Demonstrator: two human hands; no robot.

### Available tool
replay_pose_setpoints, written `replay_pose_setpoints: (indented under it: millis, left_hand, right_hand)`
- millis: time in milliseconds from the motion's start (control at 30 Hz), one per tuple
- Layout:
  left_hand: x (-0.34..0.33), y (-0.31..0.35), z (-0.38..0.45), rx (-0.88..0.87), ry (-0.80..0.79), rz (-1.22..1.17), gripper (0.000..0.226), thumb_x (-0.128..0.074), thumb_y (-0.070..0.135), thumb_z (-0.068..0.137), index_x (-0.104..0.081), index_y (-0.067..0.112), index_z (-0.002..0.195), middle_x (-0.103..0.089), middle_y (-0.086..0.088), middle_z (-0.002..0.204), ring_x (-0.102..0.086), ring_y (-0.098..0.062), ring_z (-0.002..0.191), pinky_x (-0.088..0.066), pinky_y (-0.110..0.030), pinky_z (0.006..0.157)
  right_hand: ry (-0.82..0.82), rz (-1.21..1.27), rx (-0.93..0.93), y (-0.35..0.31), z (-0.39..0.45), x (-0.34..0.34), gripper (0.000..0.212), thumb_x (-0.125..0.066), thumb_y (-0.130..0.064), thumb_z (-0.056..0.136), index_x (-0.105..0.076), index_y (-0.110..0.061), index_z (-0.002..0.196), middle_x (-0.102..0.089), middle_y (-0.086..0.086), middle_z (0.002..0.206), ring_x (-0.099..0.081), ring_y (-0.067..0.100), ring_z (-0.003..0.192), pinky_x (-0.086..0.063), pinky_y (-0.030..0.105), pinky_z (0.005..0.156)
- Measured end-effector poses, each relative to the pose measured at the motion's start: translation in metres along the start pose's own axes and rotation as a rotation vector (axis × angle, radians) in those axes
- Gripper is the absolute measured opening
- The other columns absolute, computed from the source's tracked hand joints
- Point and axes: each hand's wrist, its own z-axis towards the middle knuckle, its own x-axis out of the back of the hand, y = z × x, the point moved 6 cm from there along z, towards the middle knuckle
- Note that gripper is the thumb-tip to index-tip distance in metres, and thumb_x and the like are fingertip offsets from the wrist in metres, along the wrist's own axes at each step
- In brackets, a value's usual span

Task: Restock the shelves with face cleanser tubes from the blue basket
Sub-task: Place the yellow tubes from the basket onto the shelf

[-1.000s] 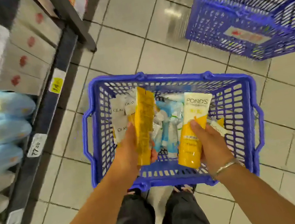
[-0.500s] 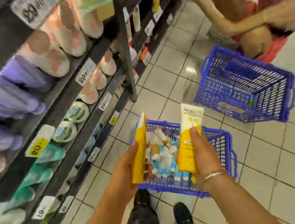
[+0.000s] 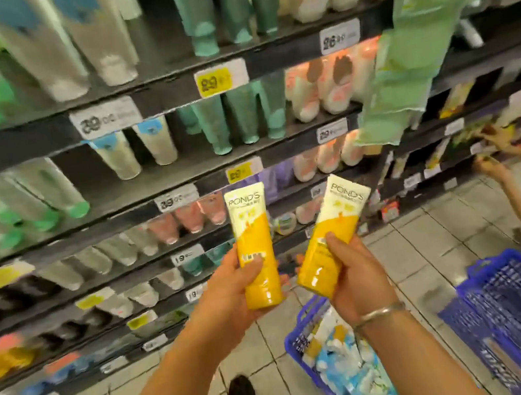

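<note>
A left hand (image 3: 234, 292) and right hand (image 3: 352, 271) each gripped a yellow Pond's cleanser tube (image 3: 254, 243) before blurred shelves (image 3: 178, 173), above the blue basket (image 3: 298, 340); misplacing them among similar tubes seemed possible.

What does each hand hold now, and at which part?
Left hand grips a yellow Pond's tube at its lower yellow half; right hand grips a second Pond's tube likewise.

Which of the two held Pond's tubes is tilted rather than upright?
The tube in the right hand, right tube, leans to the right. The left hand holds the left tube nearly upright.
</note>
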Motion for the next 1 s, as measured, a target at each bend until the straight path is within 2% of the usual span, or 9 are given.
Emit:
replay_pose_setpoints:
  millis: [133, 233, 367, 433, 500, 567, 633, 767, 1000]
  left_hand:
    - [0.038, 0.016, -0.087, -0.213, 0.126, -0.054, 0.040, -0.058, 0.020, 0.077, -0.052, 0.021, 0.116, -0.072, 0.000, 0.084, -0.071, -0.019, 0.077, -0.056, -0.033, 0.058]
    - [0.067, 0.032, -0.147, -0.337, 0.220, -0.115, 0.045, -0.060, 0.022, 0.077, -0.051, 0.017, 0.121, -0.071, -0.005, 0.090, -0.070, -0.021, 0.079, -0.056, -0.037, 0.060]
    - [0.104, 0.057, -0.215, -0.456, 0.290, -0.157, 0.041, -0.061, 0.023, 0.076, -0.053, 0.019, 0.116, -0.072, -0.006, 0.093, -0.071, -0.023, 0.081, -0.056, -0.038, 0.060]
    - [0.126, 0.068, -0.249, -0.520, 0.320, -0.163, 0.042, -0.061, 0.024, 0.076, -0.053, 0.017, 0.116, -0.073, -0.007, 0.092, -0.071, -0.023, 0.080, -0.056, -0.042, 0.065]
    - [0.152, 0.072, -0.283, -0.572, 0.359, -0.198, 0.044, -0.061, 0.023, 0.075, -0.052, 0.016, 0.117, -0.073, -0.007, 0.092, -0.071, -0.023, 0.081, -0.055, -0.043, 0.064]
    - [0.182, 0.069, -0.315, -0.598, 0.390, -0.237, 0.044, -0.061, 0.023, 0.073, -0.054, 0.017, 0.116, -0.073, -0.006, 0.093, -0.071, -0.023, 0.083, -0.056, -0.041, 0.061]
    - [0.207, 0.064, -0.343, -0.595, 0.391, -0.255, 0.045, -0.062, 0.022, 0.071, -0.056, 0.020, 0.115, -0.073, -0.007, 0.096, -0.071, -0.025, 0.086, -0.057, -0.045, 0.066]
    - [0.250, 0.081, -0.395, -0.637, 0.355, -0.238, 0.048, -0.063, 0.018, 0.070, -0.055, 0.016, 0.117, -0.072, -0.012, 0.094, -0.071, -0.026, 0.078, -0.057, -0.046, 0.065]
    - [0.316, 0.138, -0.475, -0.745, 0.341, -0.150, 0.048, -0.063, 0.012, 0.070, -0.055, 0.013, 0.117, -0.071, -0.014, 0.092, -0.069, -0.023, 0.070, -0.054, -0.033, 0.052]
  right_hand:
    - [-0.225, -0.155, -0.061, 0.010, -0.046, -0.056, 0.022, -0.043, -0.011, 0.094, -0.053, -0.013, 0.114, -0.063, 0.007, 0.094, -0.065, 0.027, 0.082, -0.057, 0.039, 0.067]
    - [-0.367, -0.241, -0.081, 0.022, -0.081, -0.106, 0.016, -0.046, -0.011, 0.092, -0.056, -0.013, 0.105, -0.065, 0.005, 0.084, -0.065, 0.020, 0.074, -0.058, 0.035, 0.066]
    - [-0.555, -0.332, -0.066, 0.041, -0.131, -0.172, 0.016, -0.043, -0.008, 0.094, -0.052, -0.008, 0.107, -0.064, 0.010, 0.080, -0.068, 0.018, 0.060, -0.058, 0.032, 0.055]
    - [-0.631, -0.393, -0.056, 0.054, -0.156, -0.205, 0.016, -0.043, -0.008, 0.094, -0.049, -0.005, 0.108, -0.061, 0.014, 0.083, -0.067, 0.022, 0.061, -0.057, 0.034, 0.054]
    - [-0.676, -0.449, -0.073, 0.070, -0.181, -0.235, 0.011, -0.044, -0.008, 0.094, -0.049, -0.005, 0.103, -0.060, 0.015, 0.085, -0.066, 0.023, 0.061, -0.057, 0.033, 0.052]
    - [-0.694, -0.494, -0.093, 0.089, -0.207, -0.260, 0.014, -0.045, -0.007, 0.094, -0.047, -0.004, 0.107, -0.059, 0.016, 0.089, -0.065, 0.025, 0.066, -0.057, 0.033, 0.053]
    - [-0.713, -0.521, -0.083, 0.107, -0.228, -0.277, 0.026, -0.046, -0.007, 0.094, -0.043, -0.004, 0.119, -0.059, 0.016, 0.094, -0.061, 0.025, 0.075, -0.055, 0.037, 0.061]
    - [-0.780, -0.554, -0.016, 0.128, -0.271, -0.326, 0.031, -0.047, -0.008, 0.093, -0.043, -0.006, 0.124, -0.059, 0.017, 0.101, -0.059, 0.025, 0.082, -0.052, 0.043, 0.074]
    - [-0.883, -0.472, 0.067, 0.167, -0.325, -0.408, 0.028, -0.049, -0.013, 0.092, -0.048, -0.009, 0.119, -0.066, 0.008, 0.095, -0.065, 0.018, 0.081, -0.056, 0.040, 0.073]
